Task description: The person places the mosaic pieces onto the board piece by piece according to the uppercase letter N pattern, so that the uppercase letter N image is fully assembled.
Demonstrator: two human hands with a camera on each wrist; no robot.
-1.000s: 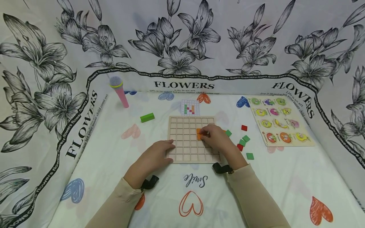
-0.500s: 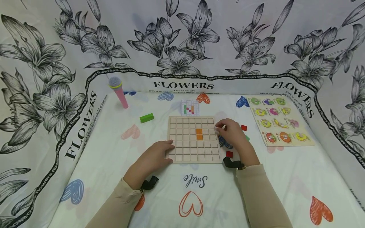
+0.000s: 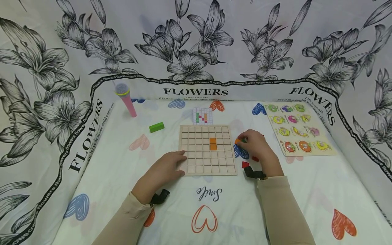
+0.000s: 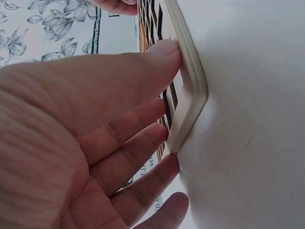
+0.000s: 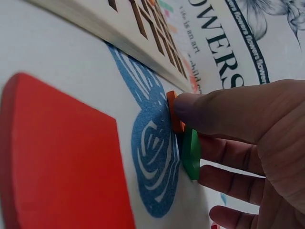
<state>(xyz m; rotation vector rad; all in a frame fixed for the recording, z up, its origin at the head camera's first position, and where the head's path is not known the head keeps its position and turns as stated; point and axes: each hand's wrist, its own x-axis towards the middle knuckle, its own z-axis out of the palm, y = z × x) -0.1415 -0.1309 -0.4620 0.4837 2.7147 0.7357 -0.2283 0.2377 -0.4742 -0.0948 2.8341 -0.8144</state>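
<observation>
A wooden grid board lies in the middle, with two orange square tiles set in its cells, one behind the other. My left hand rests at the board's near left corner; in the left wrist view its thumb touches the frame and the fairly straight fingers lie along the edge. To the right of the board, my right hand pinches an orange tile at its fingertips, the index finger partly hidden by the thumb. A green tile sits right beside it, under the fingers.
A pattern card lies behind the board. Red tiles lie near the right wrist, others hidden by the hand. A green block and a pink toy microphone stand left; a fruit puzzle board lies right.
My right hand has left the orange tiles on the board and moved right to the loose tiles, where it has taken hold of another orange one. The left hand has stayed put.
</observation>
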